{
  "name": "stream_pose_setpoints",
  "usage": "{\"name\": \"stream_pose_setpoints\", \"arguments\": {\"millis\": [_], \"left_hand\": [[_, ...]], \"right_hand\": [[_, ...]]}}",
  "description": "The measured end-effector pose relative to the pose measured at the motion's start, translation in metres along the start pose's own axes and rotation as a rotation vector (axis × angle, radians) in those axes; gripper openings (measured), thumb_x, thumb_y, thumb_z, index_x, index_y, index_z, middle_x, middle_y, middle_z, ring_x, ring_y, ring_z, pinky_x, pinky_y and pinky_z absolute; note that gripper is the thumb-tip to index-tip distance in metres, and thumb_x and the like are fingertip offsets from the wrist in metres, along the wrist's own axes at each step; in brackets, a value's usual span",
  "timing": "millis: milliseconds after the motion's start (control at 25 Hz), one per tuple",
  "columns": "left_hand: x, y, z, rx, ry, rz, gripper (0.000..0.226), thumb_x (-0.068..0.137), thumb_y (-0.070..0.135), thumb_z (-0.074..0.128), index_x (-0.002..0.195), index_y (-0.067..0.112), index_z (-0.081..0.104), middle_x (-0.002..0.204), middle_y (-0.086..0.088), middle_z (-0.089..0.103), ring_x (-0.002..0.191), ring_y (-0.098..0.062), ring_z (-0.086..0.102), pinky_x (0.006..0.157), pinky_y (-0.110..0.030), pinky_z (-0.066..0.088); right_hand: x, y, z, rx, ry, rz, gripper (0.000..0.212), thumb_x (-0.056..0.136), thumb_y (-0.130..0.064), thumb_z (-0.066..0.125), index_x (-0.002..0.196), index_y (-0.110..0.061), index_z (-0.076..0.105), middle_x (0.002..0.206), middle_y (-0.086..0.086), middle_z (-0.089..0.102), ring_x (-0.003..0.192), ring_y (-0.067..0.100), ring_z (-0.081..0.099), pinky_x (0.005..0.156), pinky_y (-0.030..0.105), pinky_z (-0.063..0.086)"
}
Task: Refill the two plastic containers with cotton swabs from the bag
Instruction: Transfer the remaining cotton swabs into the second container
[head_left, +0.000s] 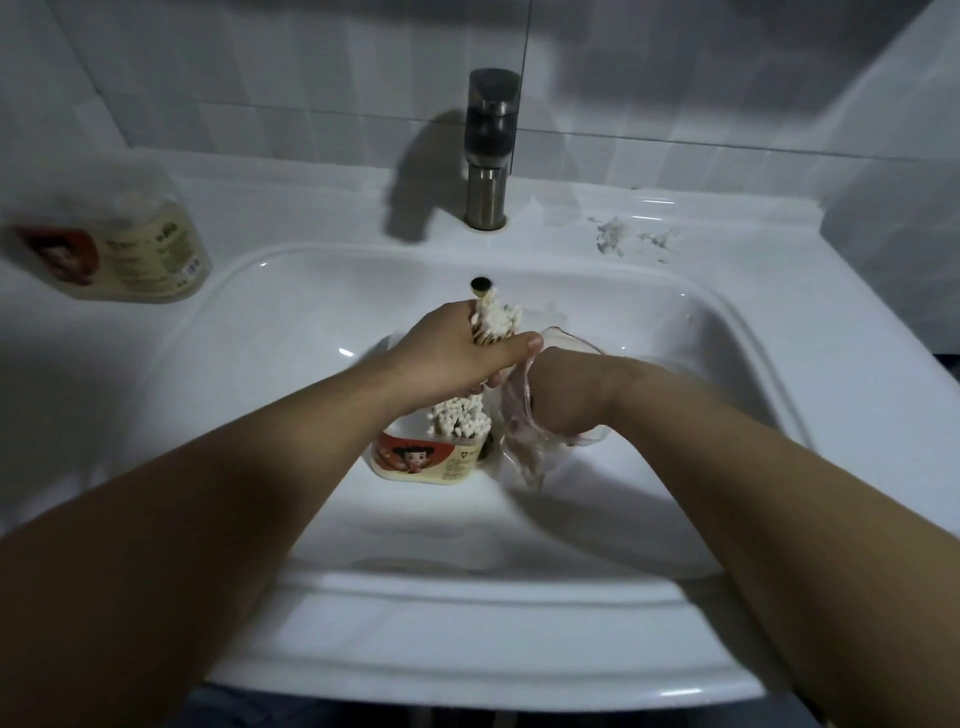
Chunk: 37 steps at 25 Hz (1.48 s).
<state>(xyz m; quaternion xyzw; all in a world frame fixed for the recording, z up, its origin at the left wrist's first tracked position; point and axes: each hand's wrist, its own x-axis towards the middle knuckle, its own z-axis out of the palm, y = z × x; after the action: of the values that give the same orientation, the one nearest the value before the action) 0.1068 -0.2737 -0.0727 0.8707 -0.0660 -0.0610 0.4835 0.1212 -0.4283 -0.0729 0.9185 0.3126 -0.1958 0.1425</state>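
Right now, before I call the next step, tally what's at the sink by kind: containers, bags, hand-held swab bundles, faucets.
Plastic containers: 2 (counter container, basin container)
Plastic bag: 1
Swab bundle gripped in the left hand: 1
Faucet: 1
Total: 5

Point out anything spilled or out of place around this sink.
White fluffy scraps lie scattered on the sink ledge right of the faucet, loose debris apart from everything else. The open container stands down in the basin.
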Motion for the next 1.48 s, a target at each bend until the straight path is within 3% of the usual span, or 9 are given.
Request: {"name": "stream_pose_setpoints", "arguments": {"millis": [80, 200, 360, 800, 1040, 1160, 1280, 1400, 1480], "left_hand": [[0.000, 0.000, 0.002, 0.057, 0.002, 0.001, 0.029, 0.088, 0.047, 0.075, 0.086, 0.019, 0.069, 0.069, 0.002, 0.073, 0.063, -0.011, 0.069, 0.069, -0.032, 0.056], [0.000, 0.001, 0.002, 0.120, 0.026, 0.006, 0.016, 0.088, 0.034, 0.074, 0.085, 0.020, 0.068, 0.070, 0.002, 0.074, 0.065, -0.011, 0.070, 0.069, -0.031, 0.055], [-0.001, 0.003, 0.000, 0.219, 0.057, 0.013, 0.012, 0.086, 0.029, 0.072, 0.080, 0.023, 0.062, 0.078, 0.005, 0.073, 0.075, -0.013, 0.071, 0.075, -0.037, 0.058], [0.002, 0.001, 0.004, 0.192, 0.040, -0.017, 0.012, 0.087, 0.029, 0.071, 0.083, 0.022, 0.062, 0.074, 0.004, 0.072, 0.069, -0.012, 0.069, 0.075, -0.037, 0.058], [0.004, -0.001, 0.002, 0.244, 0.054, 0.001, 0.009, 0.086, 0.027, 0.069, 0.084, 0.021, 0.063, 0.079, 0.004, 0.072, 0.074, -0.013, 0.069, 0.072, -0.037, 0.056], [0.005, -0.002, 0.002, 0.343, 0.025, 0.011, 0.012, 0.084, 0.025, 0.067, 0.076, 0.022, 0.059, 0.074, 0.005, 0.067, 0.071, -0.012, 0.064, 0.060, -0.030, 0.045], [0.007, -0.003, 0.002, 0.402, 0.032, 0.014, 0.014, 0.083, 0.028, 0.066, 0.074, 0.024, 0.057, 0.073, 0.007, 0.064, 0.071, -0.011, 0.060, 0.058, -0.028, 0.038], [0.006, -0.002, -0.001, 0.393, 0.043, -0.006, 0.014, 0.084, 0.029, 0.067, 0.075, 0.024, 0.057, 0.076, 0.006, 0.066, 0.074, -0.011, 0.062, 0.060, -0.029, 0.043], [0.005, -0.002, -0.001, 0.386, 0.043, -0.006, 0.018, 0.085, 0.027, 0.067, 0.073, 0.024, 0.056, 0.074, 0.005, 0.065, 0.072, -0.010, 0.061, 0.057, -0.028, 0.040]], "right_hand": [[0.004, 0.004, 0.000, 0.136, -0.005, 0.018, 0.021, 0.093, -0.008, 0.055, 0.106, -0.002, 0.071, 0.104, 0.010, 0.070, 0.096, 0.024, 0.064, 0.085, 0.034, 0.052], [-0.003, 0.004, -0.007, 0.159, 0.006, 0.014, 0.013, 0.094, -0.006, 0.050, 0.086, -0.006, 0.061, 0.085, 0.005, 0.059, 0.081, 0.021, 0.057, 0.072, 0.030, 0.044], [-0.009, 0.002, -0.012, 0.128, 0.081, -0.003, 0.037, 0.098, -0.011, 0.044, 0.062, -0.019, 0.041, 0.067, -0.005, 0.043, 0.061, 0.012, 0.042, 0.063, 0.027, 0.032], [-0.007, -0.008, -0.007, 0.134, -0.037, 0.031, 0.036, 0.094, -0.007, 0.052, 0.061, -0.016, 0.041, 0.066, 0.000, 0.045, 0.076, 0.022, 0.053, 0.070, 0.031, 0.042], [-0.007, -0.001, -0.012, 0.140, -0.020, 0.021, 0.026, 0.089, -0.009, 0.056, 0.065, -0.016, 0.060, 0.064, -0.002, 0.058, 0.067, 0.019, 0.058, 0.061, 0.028, 0.046], [-0.013, -0.003, -0.019, 0.168, 0.053, 0.006, 0.019, 0.087, -0.012, 0.060, 0.073, -0.022, 0.068, 0.062, -0.007, 0.059, 0.065, 0.013, 0.058, 0.057, 0.024, 0.042], [-0.018, 0.004, -0.026, 0.319, 0.140, 0.044, 0.020, 0.087, -0.010, 0.064, 0.079, -0.024, 0.075, 0.064, -0.009, 0.070, 0.059, 0.006, 0.069, 0.049, 0.011, 0.046], [-0.022, 0.010, -0.026, 0.395, 0.230, 0.089, 0.026, 0.091, -0.009, 0.060, 0.098, -0.027, 0.077, 0.090, -0.011, 0.071, 0.076, 0.007, 0.066, 0.067, 0.015, 0.050], [-0.024, 0.014, -0.025, 0.452, 0.254, 0.107, 0.032, 0.091, -0.005, 0.056, 0.103, -0.028, 0.074, 0.094, -0.009, 0.068, 0.079, 0.008, 0.063, 0.068, 0.018, 0.051]]}}
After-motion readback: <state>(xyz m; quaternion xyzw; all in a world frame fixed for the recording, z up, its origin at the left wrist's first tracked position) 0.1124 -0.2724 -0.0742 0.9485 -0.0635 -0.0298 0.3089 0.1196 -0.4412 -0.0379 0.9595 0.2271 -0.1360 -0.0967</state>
